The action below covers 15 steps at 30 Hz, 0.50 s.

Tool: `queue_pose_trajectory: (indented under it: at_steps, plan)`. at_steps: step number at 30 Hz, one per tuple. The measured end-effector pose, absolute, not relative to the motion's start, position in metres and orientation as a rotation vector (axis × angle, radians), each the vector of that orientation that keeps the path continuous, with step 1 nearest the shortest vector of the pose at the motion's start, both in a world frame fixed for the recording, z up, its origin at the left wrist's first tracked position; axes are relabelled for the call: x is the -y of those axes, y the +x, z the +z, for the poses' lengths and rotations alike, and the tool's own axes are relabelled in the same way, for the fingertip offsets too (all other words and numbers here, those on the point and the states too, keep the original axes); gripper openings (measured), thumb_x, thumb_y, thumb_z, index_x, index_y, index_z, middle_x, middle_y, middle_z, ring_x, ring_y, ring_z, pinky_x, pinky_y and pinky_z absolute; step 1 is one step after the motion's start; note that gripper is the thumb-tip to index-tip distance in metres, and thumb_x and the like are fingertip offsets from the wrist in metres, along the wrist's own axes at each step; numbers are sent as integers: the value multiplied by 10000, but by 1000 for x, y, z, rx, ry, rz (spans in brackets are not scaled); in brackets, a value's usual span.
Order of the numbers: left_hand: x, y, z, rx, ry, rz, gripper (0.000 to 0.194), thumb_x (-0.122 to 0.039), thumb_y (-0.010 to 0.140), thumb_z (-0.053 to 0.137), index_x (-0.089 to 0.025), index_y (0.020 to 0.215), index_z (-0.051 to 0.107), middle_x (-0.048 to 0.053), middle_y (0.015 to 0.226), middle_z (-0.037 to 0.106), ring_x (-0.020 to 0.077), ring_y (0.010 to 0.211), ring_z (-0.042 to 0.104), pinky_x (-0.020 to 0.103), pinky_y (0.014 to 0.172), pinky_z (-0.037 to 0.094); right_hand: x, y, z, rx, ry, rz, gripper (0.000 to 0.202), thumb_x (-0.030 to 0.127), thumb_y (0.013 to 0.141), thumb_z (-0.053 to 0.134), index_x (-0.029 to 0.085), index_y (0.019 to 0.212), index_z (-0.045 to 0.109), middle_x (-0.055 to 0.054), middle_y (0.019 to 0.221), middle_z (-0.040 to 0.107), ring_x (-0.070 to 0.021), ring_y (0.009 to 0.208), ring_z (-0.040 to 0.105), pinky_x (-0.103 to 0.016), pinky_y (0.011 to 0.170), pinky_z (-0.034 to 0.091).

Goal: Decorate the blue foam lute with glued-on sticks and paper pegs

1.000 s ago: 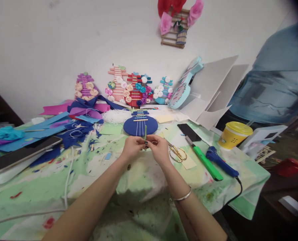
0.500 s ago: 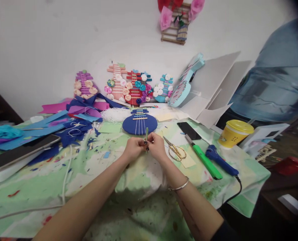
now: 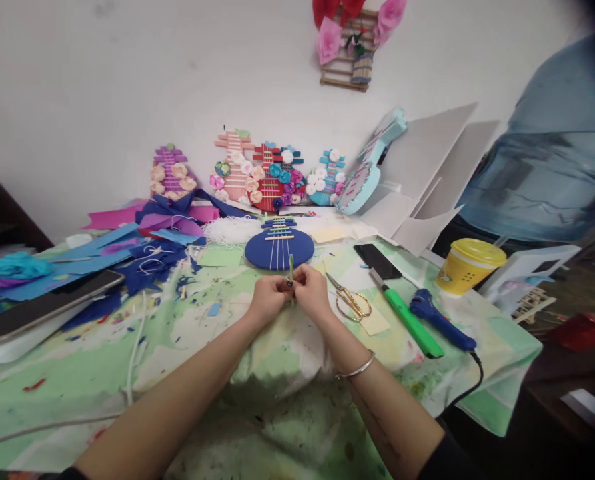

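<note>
"Both hands have drawn slightly closer together since that earlier look, haven't they?"

"Just a touch. Left hand (image 3: 269,297) and right hand (image 3: 312,293) are each closed in a fingertip pinch on that slender green strip (image 3: 291,261), held upright over the table (image 3: 192,353), inward from its near edge."

"Why two hands for something so thin?"

"To keep it from twisting, I'd say. Fingers hide its lower part, so I can't tell what they're doing there."

"And the gold scissors (image 3: 353,307)?"

"Just beside the right hand, handles towards the near edge, easy to grab. Beyond them, towards the right edge, lie the green cutter (image 3: 412,323) and the blue glue gun (image 3: 440,320), probably parked there to keep its cord off the work."

"That blue lute-shaped piece (image 3: 257,250) hasn't budged."

"No, it's lying flat past the fingertips, round end nearest us, likely so it stays in view."

"White thread (image 3: 227,231) beside it, then the decorated red lute (image 3: 267,193) propped by the far edge."

"Handy as a pattern, perhaps."
</note>
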<state>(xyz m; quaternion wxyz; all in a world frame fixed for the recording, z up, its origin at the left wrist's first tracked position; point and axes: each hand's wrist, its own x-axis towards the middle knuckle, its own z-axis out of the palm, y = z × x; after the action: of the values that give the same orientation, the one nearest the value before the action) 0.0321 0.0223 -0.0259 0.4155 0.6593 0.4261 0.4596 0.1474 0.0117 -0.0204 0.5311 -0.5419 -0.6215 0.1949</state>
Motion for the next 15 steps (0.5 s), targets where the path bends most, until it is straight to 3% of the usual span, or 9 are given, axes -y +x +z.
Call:
queue_pose_trajectory:
  at_steps: [5, 15]
  plan:
    - [-25, 32, -25, -1102, 1678, 1155, 118, -183, 518, 668, -130, 484, 567, -15, 492, 581, 106, 482, 491, 226, 509, 375, -17, 154, -8, 1434, -1043, 687, 185, 233, 670, 555, 179, 819, 651, -11, 739, 647, -137, 653, 562, -248, 619, 447]
    - [-23, 32, -25, -1119, 1758, 1163, 195, -198, 546, 664, -146, 465, 494, -40, 475, 518, 91, 480, 444, 220, 495, 342, -24, 153, 4, 1296, -1052, 802, 94, 226, 570, 668, 161, 633, 694, -16, 634, 687, -171, 629, 607, -283, 632, 466]
